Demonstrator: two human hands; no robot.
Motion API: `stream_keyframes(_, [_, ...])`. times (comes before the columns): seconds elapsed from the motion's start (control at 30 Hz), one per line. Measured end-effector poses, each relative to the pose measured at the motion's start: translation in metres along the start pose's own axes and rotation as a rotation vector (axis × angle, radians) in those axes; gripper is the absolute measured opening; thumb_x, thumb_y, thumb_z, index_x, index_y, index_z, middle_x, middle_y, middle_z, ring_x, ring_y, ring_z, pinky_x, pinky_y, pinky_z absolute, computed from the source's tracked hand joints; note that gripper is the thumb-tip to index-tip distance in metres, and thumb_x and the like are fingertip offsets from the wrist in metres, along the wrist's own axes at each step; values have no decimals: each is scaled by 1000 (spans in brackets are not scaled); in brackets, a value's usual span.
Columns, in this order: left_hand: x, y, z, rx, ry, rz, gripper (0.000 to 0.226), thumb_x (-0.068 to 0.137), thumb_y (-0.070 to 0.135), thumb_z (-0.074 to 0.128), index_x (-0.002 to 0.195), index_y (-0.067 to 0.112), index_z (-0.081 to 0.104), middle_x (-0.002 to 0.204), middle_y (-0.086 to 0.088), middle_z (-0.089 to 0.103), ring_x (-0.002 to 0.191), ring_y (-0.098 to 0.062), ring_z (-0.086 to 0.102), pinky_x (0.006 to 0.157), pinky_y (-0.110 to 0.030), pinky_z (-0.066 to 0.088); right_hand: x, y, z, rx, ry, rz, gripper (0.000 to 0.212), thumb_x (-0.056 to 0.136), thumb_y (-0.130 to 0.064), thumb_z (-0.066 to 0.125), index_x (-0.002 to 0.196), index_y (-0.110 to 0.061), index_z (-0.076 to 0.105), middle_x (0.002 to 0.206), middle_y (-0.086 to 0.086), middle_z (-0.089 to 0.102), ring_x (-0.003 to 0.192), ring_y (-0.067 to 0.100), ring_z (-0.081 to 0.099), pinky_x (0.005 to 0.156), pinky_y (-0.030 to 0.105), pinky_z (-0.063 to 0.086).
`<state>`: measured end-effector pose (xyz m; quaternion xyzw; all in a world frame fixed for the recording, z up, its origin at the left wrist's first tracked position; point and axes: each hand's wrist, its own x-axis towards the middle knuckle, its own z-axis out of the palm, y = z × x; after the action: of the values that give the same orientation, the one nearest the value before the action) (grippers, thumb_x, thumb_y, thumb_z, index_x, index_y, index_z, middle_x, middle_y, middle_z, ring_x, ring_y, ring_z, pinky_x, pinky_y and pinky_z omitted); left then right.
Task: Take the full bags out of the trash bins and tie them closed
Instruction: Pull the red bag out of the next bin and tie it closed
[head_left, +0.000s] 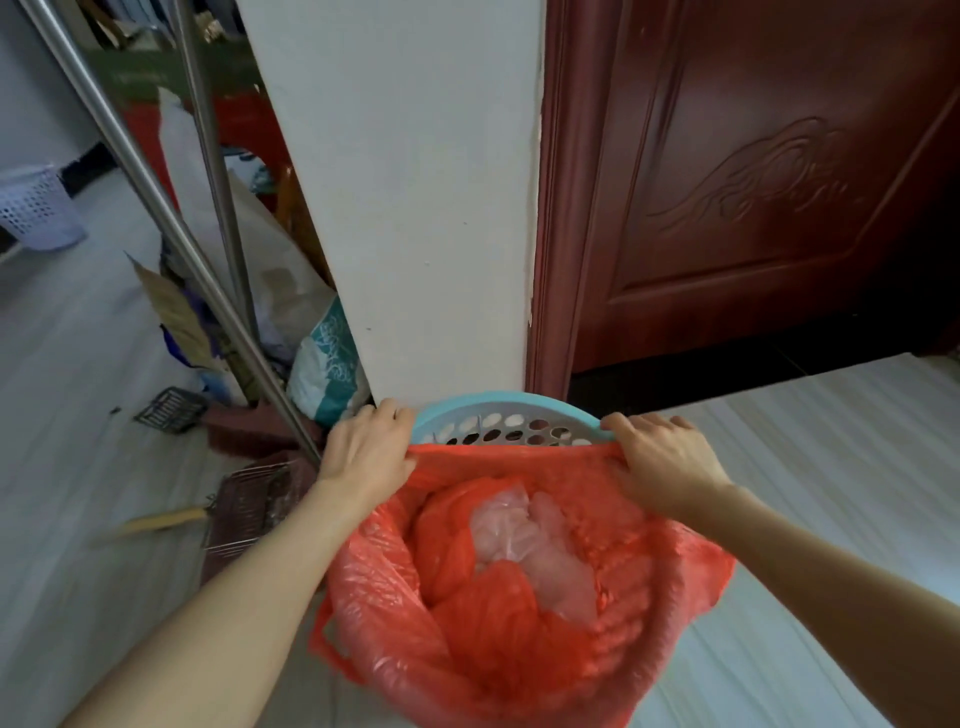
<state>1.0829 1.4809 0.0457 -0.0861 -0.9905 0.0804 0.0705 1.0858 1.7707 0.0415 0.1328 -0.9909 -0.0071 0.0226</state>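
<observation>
Rising behind everything, a smooth white plastered wall corner (415, 208) meets a carved dark red wooden door (753, 182). Pale striped floor (805, 467) lies bare to the right; metal poles and clutter crowd the left. A crinkled, thin red plastic trash bag (519, 597) bulges over a round pale blue perforated plastic bin (498, 415) set against the corner. The left hand (369, 452) and right hand (665, 462) each grip the bag's far edge at the bin rim, fingers curled.

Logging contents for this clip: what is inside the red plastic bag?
Inside the red plastic bag lie crumpled red plastic and clear, whitish plastic film. Anything beneath them is covered.
</observation>
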Motion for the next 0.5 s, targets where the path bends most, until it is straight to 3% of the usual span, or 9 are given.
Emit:
stream_keyframes(0.13, [-34, 1, -7, 56, -44, -42, 41, 83, 35, 55, 113, 7, 58, 115, -9, 59, 115, -27, 49, 103, -45, 33, -42, 6, -6, 328, -152, 211, 47, 88, -36, 49, 131, -23, 38, 127, 9, 56, 111, 31, 57, 91, 37, 43])
stream_keyframes(0.2, [-50, 0, -10, 27, -86, -79, 46, 84, 36, 52, 123, 11, 47, 119, -8, 57, 120, -27, 47, 111, -50, 21, -67, 4, -7, 486, -177, 252, 52, 88, -37, 53, 135, -22, 36, 130, 11, 53, 112, 29, 55, 94, 35, 42])
stream_keyframes(0.27, [-72, 1, -16, -71, -116, -134, 50, 85, 35, 52, 128, 12, 41, 121, -10, 53, 119, -30, 48, 110, -49, 25, -95, -2, -9, 597, -222, 259, 65, 86, -38, 57, 142, -21, 29, 134, 11, 45, 116, 28, 52, 98, 35, 40])
stream_keyframes(0.37, [-100, 8, -17, -321, -61, -281, 50, 83, 30, 58, 125, 4, 45, 116, -17, 46, 111, -36, 50, 97, -44, 41, -128, -15, -3, 745, -261, 260, 83, 85, -38, 61, 148, -22, 10, 141, 13, 39, 124, 29, 46, 103, 39, 40])
stream_keyframes(0.5, [-135, 28, -8, -495, 28, -472, 46, 80, 24, 62, 118, 0, 54, 122, -18, 44, 115, -36, 45, 101, -41, 38, -148, -42, 6, 838, -128, 315, 71, 95, -28, 46, 148, -17, 1, 130, 19, 54, 103, 35, 60, 74, 31, 45])
